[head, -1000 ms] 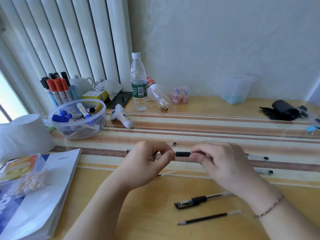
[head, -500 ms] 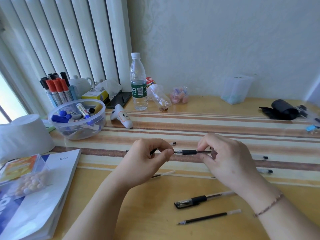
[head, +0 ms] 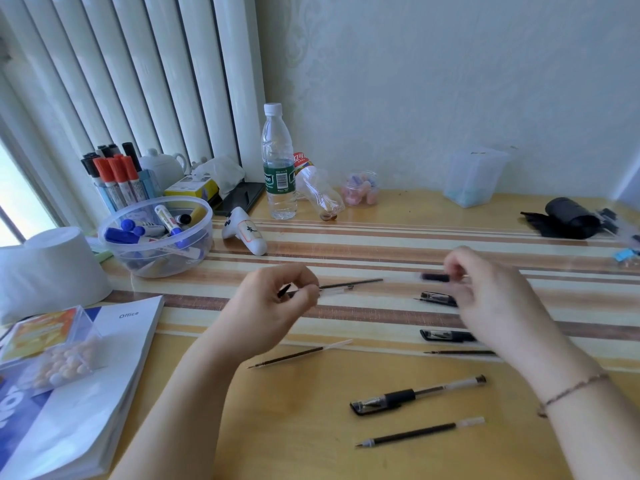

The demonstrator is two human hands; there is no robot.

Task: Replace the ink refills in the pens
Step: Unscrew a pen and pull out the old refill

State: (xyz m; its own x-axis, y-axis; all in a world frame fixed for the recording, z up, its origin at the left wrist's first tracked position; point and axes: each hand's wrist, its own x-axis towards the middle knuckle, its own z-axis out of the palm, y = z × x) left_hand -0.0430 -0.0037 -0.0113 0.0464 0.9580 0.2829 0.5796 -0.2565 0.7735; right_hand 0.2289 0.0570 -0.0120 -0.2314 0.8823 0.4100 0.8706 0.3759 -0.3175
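The left hand [head: 273, 303] pinches a thin refill [head: 349, 283] near its dark tip, the rod reaching right above the striped surface [head: 381, 244]; a clear tube beside it is too faint to make out. The right hand [head: 485, 292], blurred, pinches a short black grip piece [head: 434, 277] with curled fingers. Its palm and wrist hide part of two capped pens [head: 438, 298] and cut off a loose refill [head: 457, 352]. Another refill [head: 299, 355] lies under the left wrist. Nearer, a whole pen [head: 415, 394] and a further refill [head: 420, 432] lie apart.
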